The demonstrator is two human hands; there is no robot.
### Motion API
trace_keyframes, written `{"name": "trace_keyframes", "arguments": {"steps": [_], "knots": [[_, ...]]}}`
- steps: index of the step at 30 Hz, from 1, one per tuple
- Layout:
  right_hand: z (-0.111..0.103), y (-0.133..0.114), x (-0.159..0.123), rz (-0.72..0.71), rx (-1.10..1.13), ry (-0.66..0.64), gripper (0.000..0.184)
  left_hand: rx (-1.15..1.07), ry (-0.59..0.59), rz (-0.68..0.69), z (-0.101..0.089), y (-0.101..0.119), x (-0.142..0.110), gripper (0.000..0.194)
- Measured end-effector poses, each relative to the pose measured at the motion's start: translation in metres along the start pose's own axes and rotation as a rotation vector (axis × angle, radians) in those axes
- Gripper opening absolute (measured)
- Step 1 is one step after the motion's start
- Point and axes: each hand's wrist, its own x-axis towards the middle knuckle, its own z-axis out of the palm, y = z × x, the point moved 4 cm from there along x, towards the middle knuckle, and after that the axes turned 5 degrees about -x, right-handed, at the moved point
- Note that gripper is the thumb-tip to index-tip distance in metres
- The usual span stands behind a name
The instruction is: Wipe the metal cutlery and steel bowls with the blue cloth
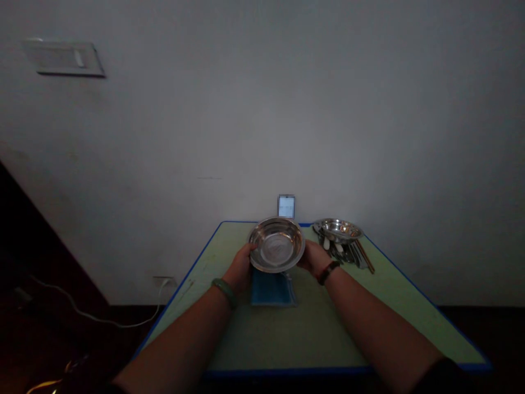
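Both my hands grip a shallow stainless steel dish by opposite sides of its rim, holding it tilted above the table. My left hand has a pale green bangle at the wrist, and my right hand has a dark band. Below the dish lies a folded blue cloth. To the right of my right hand, a second steel dish rests on a pile of cutlery, with white-handled pieces showing. Chopsticks lie beside the pile.
The green table has a blue edge and stands against a pale wall. A phone or small tablet stands upright at the far edge. A white cable runs across the dark floor to a wall outlet.
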Motion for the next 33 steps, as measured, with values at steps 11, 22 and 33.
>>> {"name": "trace_keyframes", "arguments": {"steps": [11, 22, 33], "knots": [[-0.022, -0.003, -0.02, -0.095, -0.051, 0.011, 0.042, -0.02, 0.002, 0.063, 0.004, 0.001, 0.001, 0.034], [-0.018, 0.003, -0.019, -0.118, -0.029, 0.087, 0.042, 0.057, 0.025, 0.032, -0.005, -0.005, 0.01, 0.038], [-0.018, 0.008, -0.017, -0.096, -0.029, 0.035, 0.038, 0.13, -0.051, 0.045, -0.01, -0.008, 0.017, 0.037]]}}
